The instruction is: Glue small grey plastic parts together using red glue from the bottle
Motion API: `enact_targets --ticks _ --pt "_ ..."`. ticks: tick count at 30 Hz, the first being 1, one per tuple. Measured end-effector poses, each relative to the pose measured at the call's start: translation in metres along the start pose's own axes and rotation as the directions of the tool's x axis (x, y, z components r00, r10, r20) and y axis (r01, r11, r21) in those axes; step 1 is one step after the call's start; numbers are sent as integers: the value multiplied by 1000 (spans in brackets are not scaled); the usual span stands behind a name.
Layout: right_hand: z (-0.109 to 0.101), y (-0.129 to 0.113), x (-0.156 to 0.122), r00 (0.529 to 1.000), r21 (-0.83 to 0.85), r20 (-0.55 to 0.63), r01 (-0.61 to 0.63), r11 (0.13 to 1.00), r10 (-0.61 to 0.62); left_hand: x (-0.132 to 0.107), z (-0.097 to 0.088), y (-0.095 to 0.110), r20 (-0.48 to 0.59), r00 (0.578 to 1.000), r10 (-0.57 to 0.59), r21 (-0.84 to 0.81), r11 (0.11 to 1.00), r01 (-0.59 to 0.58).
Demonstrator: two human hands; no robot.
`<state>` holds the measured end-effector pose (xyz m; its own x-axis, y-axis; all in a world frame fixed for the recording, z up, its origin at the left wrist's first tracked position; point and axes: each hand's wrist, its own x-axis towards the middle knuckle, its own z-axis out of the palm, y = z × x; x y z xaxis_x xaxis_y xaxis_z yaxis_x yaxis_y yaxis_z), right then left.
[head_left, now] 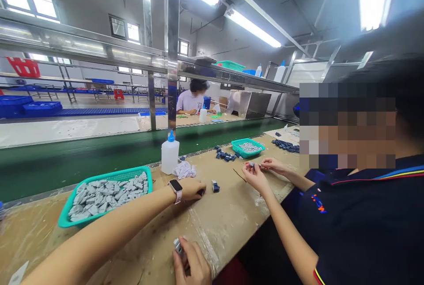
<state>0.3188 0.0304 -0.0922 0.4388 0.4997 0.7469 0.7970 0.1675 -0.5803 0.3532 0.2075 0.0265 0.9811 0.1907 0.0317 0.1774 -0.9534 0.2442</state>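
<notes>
My left hand [192, 189], with a watch on its wrist, reaches across the table, its fingers closed on a small dark piece [200, 192] that is mostly hidden. Close to the camera, my right hand [193, 262] pinches a small light-grey plastic part [178, 245] between thumb and fingers. Just right of my left hand lies a dark blue and white part [215, 186]. Left of my forearm, a teal basket [149, 179] holds many grey parts [102, 194].
A white squeeze bottle [170, 157] and crumpled white cloth [184, 170] stand behind my left hand. At right, a co-worker's hands [257, 178] hold a small part. Beyond are dark blue parts [225, 155], a smaller teal basket [247, 154] and a green conveyor belt [82, 159].
</notes>
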Motion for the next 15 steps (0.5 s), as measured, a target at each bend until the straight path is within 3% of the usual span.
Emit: enact_targets --ticks 3,7,9,12,15 --pt "1 3 -7 996 70 -4 -87 994 88 -12 -10 11 -53 998 -37 -42 999 35" --pt "-16 4 -3 969 158 105 -238 958 224 -28 -27 18 -121 985 -125 -113 987 111" --pt "-27 4 1 935 219 180 -340 914 305 -48 -41 18 -150 974 -169 -153 977 146" --pt "-40 0 4 900 227 299 -389 893 316 -115 -68 22 -225 945 -238 -239 954 183" --pt "-50 -10 -3 890 143 429 -237 961 156 -221 -82 39 -307 881 -361 -349 904 249"
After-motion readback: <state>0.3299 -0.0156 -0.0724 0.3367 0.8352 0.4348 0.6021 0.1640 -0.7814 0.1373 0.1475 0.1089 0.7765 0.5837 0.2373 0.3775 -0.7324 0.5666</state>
